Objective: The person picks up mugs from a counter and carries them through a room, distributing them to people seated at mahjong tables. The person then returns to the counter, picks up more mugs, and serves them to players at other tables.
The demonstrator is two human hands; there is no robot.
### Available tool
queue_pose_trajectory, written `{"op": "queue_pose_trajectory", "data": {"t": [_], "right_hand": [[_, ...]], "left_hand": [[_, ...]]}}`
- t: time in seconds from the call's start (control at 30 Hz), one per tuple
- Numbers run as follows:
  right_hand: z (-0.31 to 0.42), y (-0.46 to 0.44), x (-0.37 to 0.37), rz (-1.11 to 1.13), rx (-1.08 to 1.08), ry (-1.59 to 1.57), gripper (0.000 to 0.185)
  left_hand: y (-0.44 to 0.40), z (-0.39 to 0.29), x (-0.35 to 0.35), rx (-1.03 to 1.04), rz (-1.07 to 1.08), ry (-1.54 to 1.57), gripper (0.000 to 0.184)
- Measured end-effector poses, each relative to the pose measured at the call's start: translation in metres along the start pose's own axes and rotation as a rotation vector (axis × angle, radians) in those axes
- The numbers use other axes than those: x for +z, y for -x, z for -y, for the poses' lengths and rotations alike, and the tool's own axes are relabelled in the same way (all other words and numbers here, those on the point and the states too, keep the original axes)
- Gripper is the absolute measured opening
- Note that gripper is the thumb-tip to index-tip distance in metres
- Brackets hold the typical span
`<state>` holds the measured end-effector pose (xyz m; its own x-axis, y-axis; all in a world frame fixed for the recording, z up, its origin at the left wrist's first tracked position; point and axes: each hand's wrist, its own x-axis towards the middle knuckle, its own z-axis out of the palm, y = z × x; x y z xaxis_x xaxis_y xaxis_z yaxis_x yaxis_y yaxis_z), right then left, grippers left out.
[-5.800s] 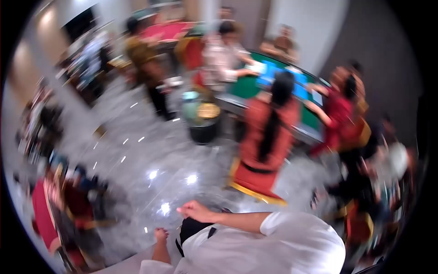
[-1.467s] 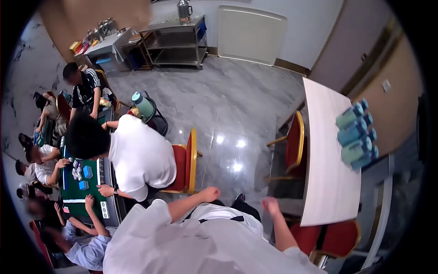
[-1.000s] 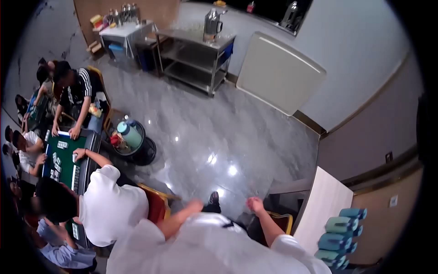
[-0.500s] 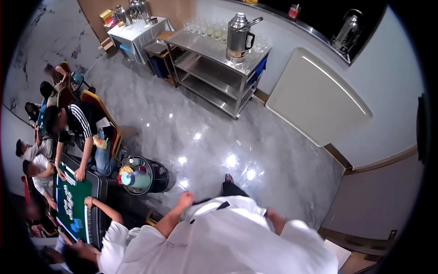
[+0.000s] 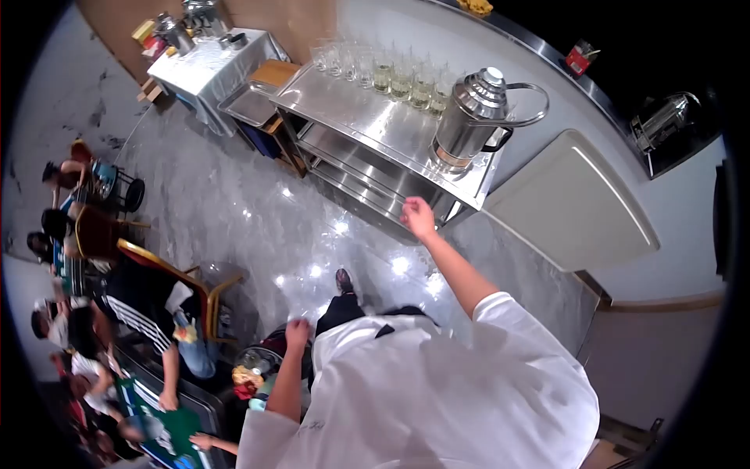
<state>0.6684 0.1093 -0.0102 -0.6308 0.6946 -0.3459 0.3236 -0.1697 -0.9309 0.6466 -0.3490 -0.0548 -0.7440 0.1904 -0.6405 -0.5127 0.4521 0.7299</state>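
Note:
My right hand reaches forward over the near edge of the steel trolley, touching nothing. Its fingers are loosely bent and apart, with nothing in them. On the trolley's right end, beyond that hand, stands a large steel thermos jug with its wire handle swung to the right. Behind and left of the jug runs a row of glasses, several holding pale liquid. My left hand hangs low by my left side, fingers curled closed with nothing visible in them. It is nearest to a round stand bearing bottles and packets.
People sit around a green-topped game table at lower left, with a gold-framed chair beside it. A cloth-covered side table holds more jugs. A beige board leans against the wall. Another jug stands on the counter.
I have moved closer to the trolley, and it looks larger. My right hand has risen from my side and stretched forward towards it. My left hand stays low.

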Motion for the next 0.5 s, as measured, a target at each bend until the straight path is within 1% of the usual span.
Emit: {"op": "queue_pose_trajectory", "data": {"t": [0.03,0.07,0.1,0.13,0.17,0.2,0.23,0.27,0.3,0.33,0.37,0.43,0.47,0.5], "right_hand": [[0.017,-0.013,0.015,-0.073,-0.067,0.041,0.03],[0.028,-0.037,0.024,-0.093,-0.064,0.02,0.03],[0.034,-0.054,0.031,-0.208,-0.154,0.134,0.033],[0.038,-0.07,0.036,-0.328,-0.235,0.251,0.036],[0.055,-0.085,0.038,-0.411,-0.258,0.328,0.041],[0.065,-0.104,0.04,-0.505,-0.292,0.306,0.041],[0.074,-0.125,0.041,-0.596,-0.329,0.289,0.04],[0.088,-0.144,0.041,-0.614,-0.306,0.278,0.04],[0.103,-0.164,0.04,-0.639,-0.253,0.247,0.04],[0.111,-0.182,0.04,-0.661,-0.196,0.217,0.039],[0.114,-0.201,0.043,-0.67,-0.172,0.204,0.039],[0.12,-0.242,0.048,-0.738,-0.156,0.05,0.039],[0.121,-0.257,0.051,-0.791,-0.196,0.095,0.04],[0.126,-0.272,0.052,-0.796,-0.174,0.078,0.04]], "left_hand": [[-0.029,-0.047,0.013,0.042,0.046,0.042,0.018],[-0.066,-0.09,0.029,0.147,0.086,-0.065,0.019],[-0.11,-0.121,0.045,0.205,0.153,-0.076,0.019],[-0.141,-0.17,0.065,0.35,0.235,-0.264,0.02],[-0.156,-0.226,0.092,0.543,0.217,-0.327,0.02],[-0.166,-0.284,0.12,0.695,0.279,-0.301,0.022],[-0.188,-0.329,0.153,0.714,0.272,-0.291,0.022],[-0.227,-0.357,0.187,0.747,0.368,-0.151,0.021],[-0.227,-0.407,0.217,0.703,0.348,-0.172,0.02],[-0.24,-0.441,0.245,0.768,0.357,-0.191,0.024],[-0.255,-0.465,0.27,0.827,0.362,-0.211,0.027],[-0.288,-0.496,0.32,0.718,0.313,-0.096,0.023],[-0.31,-0.506,0.347,0.716,0.318,-0.116,0.023],[-0.337,-0.505,0.368,0.786,0.239,-0.084,0.024]]}}
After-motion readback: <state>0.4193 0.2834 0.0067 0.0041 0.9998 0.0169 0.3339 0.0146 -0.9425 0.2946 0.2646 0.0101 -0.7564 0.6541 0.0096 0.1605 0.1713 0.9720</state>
